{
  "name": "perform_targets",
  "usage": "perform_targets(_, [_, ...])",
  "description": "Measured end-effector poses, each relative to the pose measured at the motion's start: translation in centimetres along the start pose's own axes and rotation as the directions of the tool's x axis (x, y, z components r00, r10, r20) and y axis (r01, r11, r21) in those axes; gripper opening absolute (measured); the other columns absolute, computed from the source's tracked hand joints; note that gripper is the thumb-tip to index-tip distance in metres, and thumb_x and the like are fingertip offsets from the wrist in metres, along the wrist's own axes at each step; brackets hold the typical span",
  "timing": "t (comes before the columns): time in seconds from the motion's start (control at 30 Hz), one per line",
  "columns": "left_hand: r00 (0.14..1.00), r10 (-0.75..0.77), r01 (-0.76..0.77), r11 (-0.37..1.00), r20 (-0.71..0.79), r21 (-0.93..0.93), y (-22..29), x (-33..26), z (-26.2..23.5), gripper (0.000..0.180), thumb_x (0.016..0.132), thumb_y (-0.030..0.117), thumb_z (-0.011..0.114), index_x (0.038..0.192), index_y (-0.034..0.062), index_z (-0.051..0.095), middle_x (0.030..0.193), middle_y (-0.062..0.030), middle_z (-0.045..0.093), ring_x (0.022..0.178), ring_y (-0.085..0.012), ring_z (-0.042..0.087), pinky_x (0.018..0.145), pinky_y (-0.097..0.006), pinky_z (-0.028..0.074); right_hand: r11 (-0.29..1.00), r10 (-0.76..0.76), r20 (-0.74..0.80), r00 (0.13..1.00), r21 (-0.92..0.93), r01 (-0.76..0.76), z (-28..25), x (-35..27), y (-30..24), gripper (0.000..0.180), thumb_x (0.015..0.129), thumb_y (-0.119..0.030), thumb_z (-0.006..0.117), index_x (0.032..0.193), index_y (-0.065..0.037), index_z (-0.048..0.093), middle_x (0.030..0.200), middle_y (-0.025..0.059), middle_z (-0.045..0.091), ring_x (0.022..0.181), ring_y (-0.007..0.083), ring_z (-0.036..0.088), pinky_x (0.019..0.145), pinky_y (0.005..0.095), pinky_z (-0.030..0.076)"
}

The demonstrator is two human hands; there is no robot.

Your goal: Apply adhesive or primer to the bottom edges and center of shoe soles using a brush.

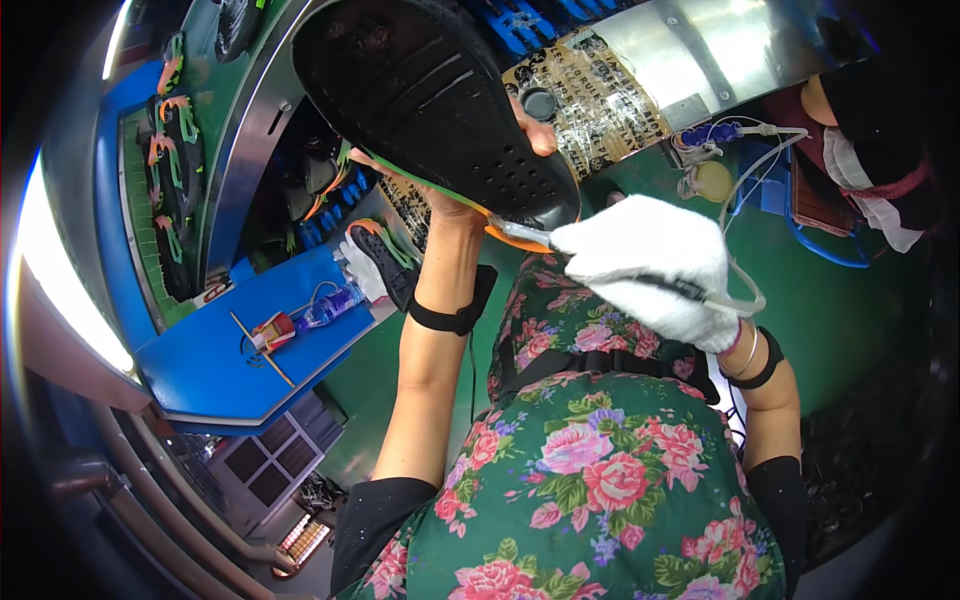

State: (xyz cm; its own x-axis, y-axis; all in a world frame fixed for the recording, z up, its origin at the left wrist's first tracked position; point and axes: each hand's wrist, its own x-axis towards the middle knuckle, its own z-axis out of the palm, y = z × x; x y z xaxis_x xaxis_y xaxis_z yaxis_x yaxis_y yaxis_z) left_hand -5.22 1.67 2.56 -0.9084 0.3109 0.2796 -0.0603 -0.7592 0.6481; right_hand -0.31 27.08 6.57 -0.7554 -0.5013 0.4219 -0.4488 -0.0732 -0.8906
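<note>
1. Above a floral apron, the left hand (455, 190) is gripping a black shoe (430, 100) from beneath, sole upward.
2. The gloved right hand (650, 265) is clenching a thin applicator (525, 233), its tip touching the shoe's edge.
3. Likely risk: the tip slipping off and smearing the sole.
4. A small jar (713, 180) is sitting on the green worktop (850, 310); contents unclear.

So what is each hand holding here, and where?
Bare left hand grips the black perforated shoe sole from underneath; white-gloved right hand holds a thin tube-fed applicator tool by its shaft.
</note>
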Motion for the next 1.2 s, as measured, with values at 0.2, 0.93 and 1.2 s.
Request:
perform_targets(0.2, [0.999, -0.013, 0.013, 1.0, -0.042, 0.011, 0.1, 0.1, -0.1, 0.081, 0.095, 0.074, 0.071, 0.118, -0.0031, 0.066, 0.104, -0.0149, 0.068, 0.1, -0.0335, 0.074, 0.099, -0.051, 0.054, 0.998, -0.049, 0.042, 0.998, -0.034, 0.05, 0.0, -0.4, 0.0, 0.03, 0.082, 0.0, 0.086, 0.112, -0.007, 0.085, 0.116, 0.0105, 0.084, 0.095, 0.0276, 0.079, 0.084, 0.0379, 0.063])
perform_targets(0.93, [1.0, -0.022, 0.022, 0.999, 0.002, -0.049, -1.3, -0.1, -2.3, 0.103, 0.083, 0.095, 0.064, 0.122, -0.0001, 0.067, 0.11, -0.0141, 0.067, 0.101, -0.0341, 0.071, 0.095, -0.052, 0.051, 0.994, 0.022, -0.114, 0.993, -0.105, -0.034, 1.1, -1.4, -0.2, 0.026, 0.083, 0.0, 0.085, 0.108, -0.007, 0.085, 0.111, 0.0122, 0.084, 0.096, 0.027, 0.08, 0.084, 0.0373, 0.063])
perform_targets(1.2, [0.963, -0.061, 0.086, 0.993, -0.264, 0.083, -1.8, -0.9, -3.7, 0.138, 0.072, 0.113, 0.035, 0.15, 0.0009, 0.057, 0.124, -0.0235, 0.071, 0.098, -0.0361, 0.076, 0.092, -0.053, 0.064, 0.999, 0.037, -0.081, 0.996, -0.009, -0.038, 0.7, -1.3, 0.3, 0.028, 0.083, -0.001, 0.085, 0.11, -0.007, 0.085, 0.114, 0.0123, 0.083, 0.096, 0.0262, 0.08, 0.087, 0.0369, 0.064])
